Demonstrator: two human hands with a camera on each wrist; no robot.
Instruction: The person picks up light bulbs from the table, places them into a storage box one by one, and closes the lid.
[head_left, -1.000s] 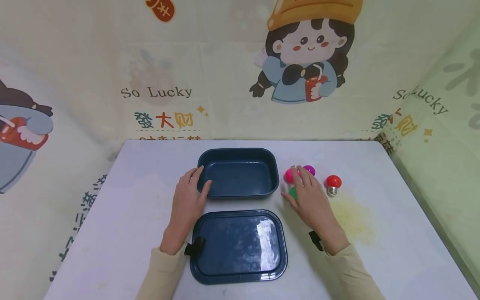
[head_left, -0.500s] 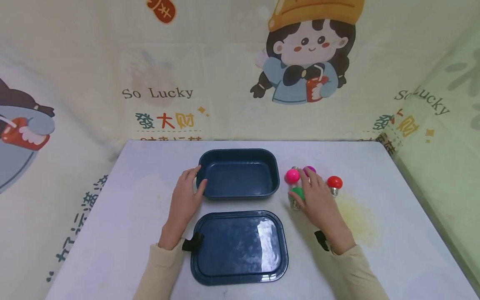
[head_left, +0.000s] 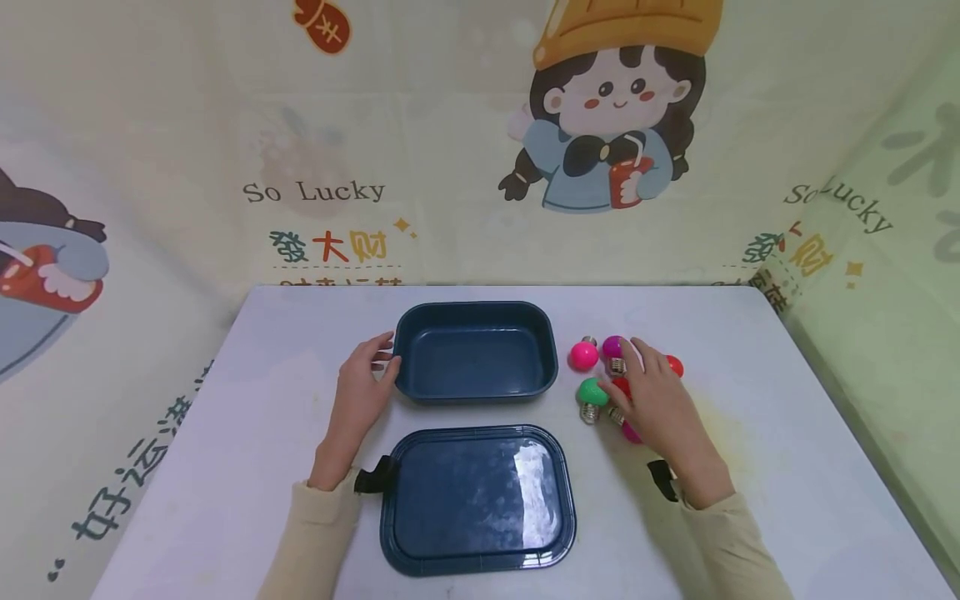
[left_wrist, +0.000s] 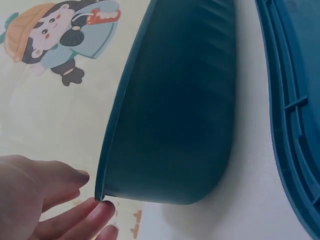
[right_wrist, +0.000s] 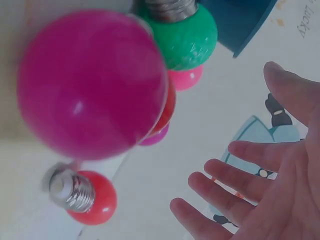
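Observation:
A deep dark blue box (head_left: 476, 354) stands on the table, hollow side up. My left hand (head_left: 363, 388) is at its left end, fingers relaxed; in the left wrist view the fingertips are right at the rim (left_wrist: 100, 192). My right hand (head_left: 658, 406) hovers over several coloured light bulbs, fingers spread and holding nothing. Among them are a pink bulb (head_left: 584, 357), a purple bulb (head_left: 613, 346) and a green bulb (head_left: 592, 391). A red bulb (head_left: 620, 386) and a magenta bulb (right_wrist: 92, 85) lie partly under the right hand in the head view. Another red bulb (right_wrist: 100, 197) lies farther right.
A flat dark blue lid (head_left: 478, 500) lies in front of the box, close to the left wrist's black strap (head_left: 377, 476). Everything rests on a white table (head_left: 262, 517). A printed cloth (head_left: 450, 150) hangs behind it and along the sides.
My right hand has moved right and slightly nearer, uncovering the pink, purple and green bulbs. My left hand has drawn a little left, from over the box's rim to beside it.

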